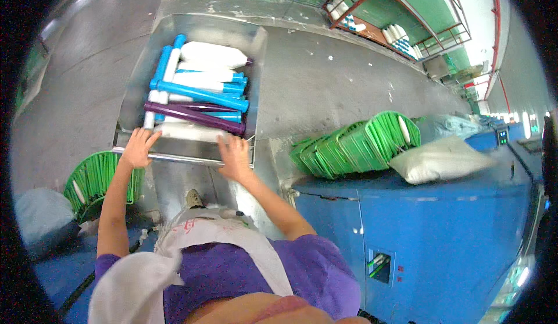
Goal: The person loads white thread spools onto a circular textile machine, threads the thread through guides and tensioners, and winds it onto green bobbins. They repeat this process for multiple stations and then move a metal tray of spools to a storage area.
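A grey metal cart (258, 47) stands in front of me, with a bar handle (192, 160) along its near side. Inside lie wound white yarn bobbins (212, 54), blue tubes (203, 96) and purple tubes (195, 117), piled crosswise. My left hand (138, 148) rests at the near left edge of the cart, fingers stretched forward and thumb apart. At the near right edge is my right hand (235, 156), its fingers spread and slightly blurred, beside a white bobbin (192, 132) lying across the near end. Both hands touch the cart near its handle, neither holding a bobbin or tube.
Blue machine cabinets (442, 231) flank me. Green baskets (354, 146) and a white sack (442, 160) lie on the right one. At left is a round green basket of green rods (102, 178). A rack (378, 33) with white bobbins stands across the grey floor (325, 79).
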`<act>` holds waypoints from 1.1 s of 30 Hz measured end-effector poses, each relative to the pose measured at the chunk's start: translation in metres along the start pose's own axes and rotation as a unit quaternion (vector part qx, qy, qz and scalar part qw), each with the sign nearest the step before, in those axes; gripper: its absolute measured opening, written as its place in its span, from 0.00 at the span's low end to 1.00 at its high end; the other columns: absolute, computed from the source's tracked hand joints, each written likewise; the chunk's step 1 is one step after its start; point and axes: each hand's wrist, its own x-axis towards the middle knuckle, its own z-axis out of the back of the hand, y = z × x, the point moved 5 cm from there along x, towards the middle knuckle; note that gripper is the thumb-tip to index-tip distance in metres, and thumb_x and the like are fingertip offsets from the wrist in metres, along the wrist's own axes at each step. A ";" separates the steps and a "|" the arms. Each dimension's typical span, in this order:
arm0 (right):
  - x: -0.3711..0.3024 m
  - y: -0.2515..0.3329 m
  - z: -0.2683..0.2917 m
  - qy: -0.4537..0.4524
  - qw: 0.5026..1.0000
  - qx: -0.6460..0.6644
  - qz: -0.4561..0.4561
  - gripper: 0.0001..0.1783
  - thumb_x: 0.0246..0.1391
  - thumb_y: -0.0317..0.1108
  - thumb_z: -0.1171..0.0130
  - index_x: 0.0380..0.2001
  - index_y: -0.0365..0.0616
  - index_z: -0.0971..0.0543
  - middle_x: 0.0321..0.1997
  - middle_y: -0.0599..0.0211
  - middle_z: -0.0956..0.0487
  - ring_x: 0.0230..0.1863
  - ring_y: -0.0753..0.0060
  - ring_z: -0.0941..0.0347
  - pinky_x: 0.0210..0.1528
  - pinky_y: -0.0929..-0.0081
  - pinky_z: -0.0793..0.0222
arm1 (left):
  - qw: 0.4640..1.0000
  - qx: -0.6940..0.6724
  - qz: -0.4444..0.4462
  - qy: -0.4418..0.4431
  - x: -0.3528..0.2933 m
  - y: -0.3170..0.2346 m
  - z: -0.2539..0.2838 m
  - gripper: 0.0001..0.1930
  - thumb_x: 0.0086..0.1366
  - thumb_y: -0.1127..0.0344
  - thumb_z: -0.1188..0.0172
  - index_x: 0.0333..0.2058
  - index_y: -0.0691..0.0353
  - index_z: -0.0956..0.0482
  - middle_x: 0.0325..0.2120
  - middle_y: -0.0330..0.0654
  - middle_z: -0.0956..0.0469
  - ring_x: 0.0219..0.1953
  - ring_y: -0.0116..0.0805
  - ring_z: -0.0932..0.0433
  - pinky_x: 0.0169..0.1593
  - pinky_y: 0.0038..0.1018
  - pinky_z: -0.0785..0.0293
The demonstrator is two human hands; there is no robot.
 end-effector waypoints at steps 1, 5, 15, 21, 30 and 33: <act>0.012 -0.008 0.006 -0.004 0.999 0.024 -0.026 0.52 0.31 0.45 0.31 0.62 0.40 0.41 0.54 0.48 0.35 0.56 0.48 0.39 0.59 0.51 0.49 | 1.000 0.003 -0.009 0.002 0.012 0.014 0.007 0.49 0.30 0.68 0.31 0.59 0.56 0.38 0.41 0.48 0.32 0.47 0.50 0.34 0.56 0.44 0.42; 0.077 -0.017 0.010 -0.005 0.999 0.013 -0.029 0.52 0.29 0.48 0.30 0.59 0.39 0.38 0.46 0.54 0.33 0.49 0.52 0.37 0.55 0.53 0.47 | 1.000 0.015 -0.008 0.025 0.069 0.076 0.020 0.49 0.31 0.69 0.33 0.60 0.53 0.38 0.47 0.47 0.32 0.52 0.48 0.35 0.63 0.44 0.47; 0.210 -0.092 0.024 -0.069 0.996 0.030 -0.040 0.51 0.28 0.47 0.28 0.57 0.36 0.37 0.46 0.50 0.32 0.46 0.53 0.36 0.55 0.51 0.46 | 0.998 0.059 0.018 0.016 0.216 0.173 0.024 0.47 0.36 0.75 0.38 0.61 0.43 0.39 0.51 0.44 0.33 0.58 0.43 0.38 0.68 0.44 0.53; 0.229 -0.136 0.032 0.002 0.995 0.011 -0.096 0.48 0.27 0.50 0.30 0.55 0.41 0.35 0.44 0.52 0.30 0.48 0.48 0.35 0.54 0.51 0.44 | 0.989 -0.030 -0.085 -0.120 0.259 0.171 0.028 0.37 0.34 0.55 0.34 0.51 0.46 0.27 0.39 0.42 0.27 0.45 0.45 0.30 0.51 0.45 0.40; 0.240 -0.187 -0.035 -0.147 0.982 -0.105 -0.056 0.47 0.26 0.49 0.35 0.53 0.37 0.34 0.44 0.50 0.29 0.44 0.47 0.35 0.54 0.50 0.44 | 0.992 0.107 -0.060 -0.039 0.315 0.193 -0.061 0.47 0.42 0.56 0.35 0.64 0.38 0.44 0.54 0.45 0.34 0.59 0.44 0.39 0.66 0.51 0.56; 0.236 -0.200 -0.069 -0.183 0.973 -0.133 -0.044 0.46 0.26 0.49 0.36 0.52 0.36 0.34 0.42 0.50 0.29 0.43 0.48 0.35 0.51 0.50 0.43 | 0.992 0.082 -0.075 -0.064 0.320 0.195 -0.078 0.47 0.42 0.56 0.35 0.64 0.38 0.44 0.51 0.45 0.33 0.58 0.45 0.38 0.65 0.52 0.56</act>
